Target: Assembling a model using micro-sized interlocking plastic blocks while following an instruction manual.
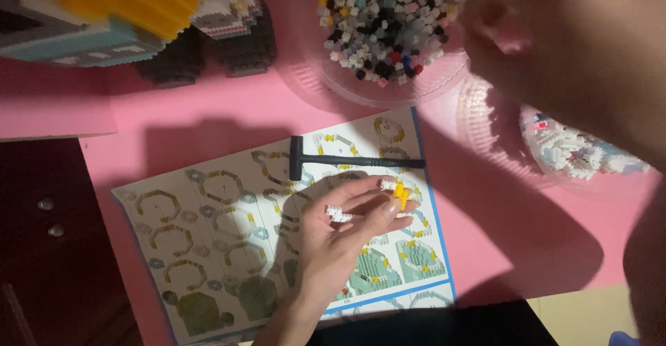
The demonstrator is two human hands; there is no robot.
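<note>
Head view, looking straight down onto a pink table (pixel 229 113), and at the centre of it is a small cluster of tiny building blocks (pixel 397 195), mostly yellow with a little white beside it. It sits over the right-hand part of an instruction sheet (pixel 208 249) printed with grey-green hexagon diagrams and edged in blue. The left hand (pixel 347 238) comes up from six o'clock, wrist low, palm turned partly up, fingers reaching toward two o'clock. Thumb and fingertips are closed together on that yellow cluster, a neat pinch, and a second small white piece (pixel 338 213) lies against the fingers just at nine o'clock of it.

Just at twelve o'clock of the hand, a small black T-shaped tool (pixel 347 160) lies flat across the sheet, head to the left, handle running toward three o'clock.

Up at one o'clock, a clear round container (pixel 347 89) holds a heap of loose blocks in black, white, grey, pink and yellow. The right hand (pixel 555 34) is over there too, large and blurred, close to the camera at the container's right edge; whether its fingers are spread or closed I cannot tell. At three o'clock, a white and pale blue block model (pixel 579 153) sits in another clear dish. At eleven o'clock stand finished block figures (pixel 118 13), yellow, teal and dark.
</note>
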